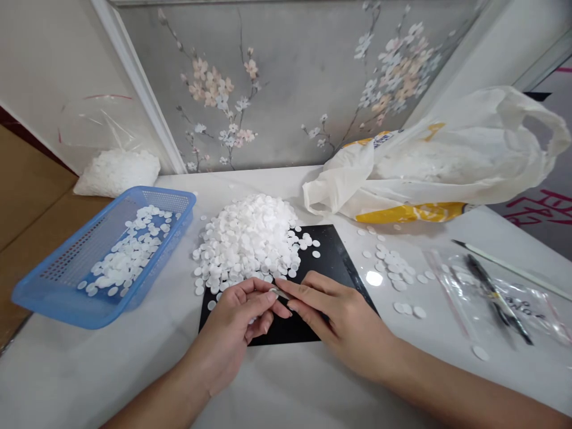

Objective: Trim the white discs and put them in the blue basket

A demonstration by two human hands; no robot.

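My left hand (243, 316) is closed, pinching a small white disc (273, 291) between thumb and fingertips. Meeting it from the right, my right hand (346, 313) grips a thin, metallic-looking blade-like tool (282, 294), its tip at the disc; most of the tool is hidden by the fingers. Both hands are above a black mat (326, 262). Just beyond them rises a large heap of white discs (252, 235), covering the mat's back left part and spilling onto the white table (179, 363).
At left stands a blue plastic basket (152, 277) with many discs inside. Behind it leans a clear bag of white pieces (118, 173). A white and yellow plastic bag (415, 179) lies at back right. Loose discs (395, 268), a black pen (496, 295) and a zip bag (460, 298) lie at right.
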